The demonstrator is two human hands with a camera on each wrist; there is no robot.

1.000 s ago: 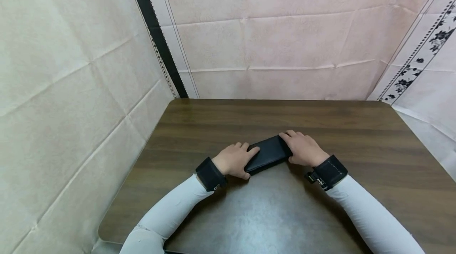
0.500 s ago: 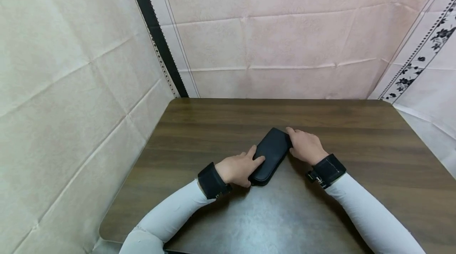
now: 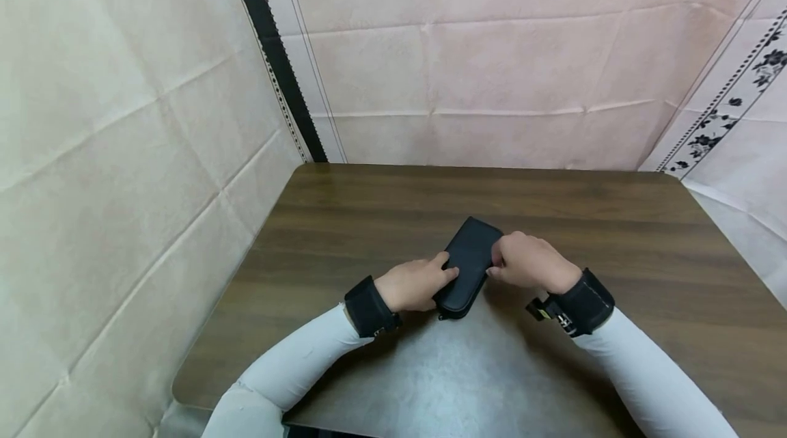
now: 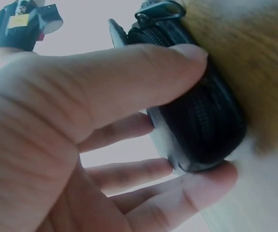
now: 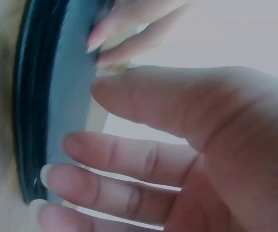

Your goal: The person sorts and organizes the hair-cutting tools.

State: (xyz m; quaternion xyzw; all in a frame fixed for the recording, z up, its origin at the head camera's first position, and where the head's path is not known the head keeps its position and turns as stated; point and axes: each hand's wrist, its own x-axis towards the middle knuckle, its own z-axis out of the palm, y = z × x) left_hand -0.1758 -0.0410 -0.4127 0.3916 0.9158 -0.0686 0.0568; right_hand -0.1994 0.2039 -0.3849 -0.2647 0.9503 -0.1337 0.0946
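A black zip-around wallet (image 3: 470,264) lies slantwise on the table between both hands, its far end pointing up and to the right. My left hand (image 3: 413,283) grips its near left part. In the left wrist view the thumb (image 4: 177,63) presses on the zipped edge and the fingers reach round the wallet (image 4: 211,130); a zip pull (image 4: 160,10) shows at its upper end. My right hand (image 3: 531,262) is at the wallet's right side. From the right wrist, its loosely bent fingers (image 5: 105,150) lie against or very close to the wallet's face; contact is hard to tell.
The brown wooden table (image 3: 369,209) has a glossy, light-reflecting near part. Pale creased sheeting (image 3: 492,69) hangs behind it and on the left. Black bands (image 3: 363,308) sit on both wrists, over white sleeves (image 3: 295,363).
The wallet has turned from lying nearly crosswise to a steeper slant. My right hand has slid from its far right end down along its right side. My left hand keeps its grip.
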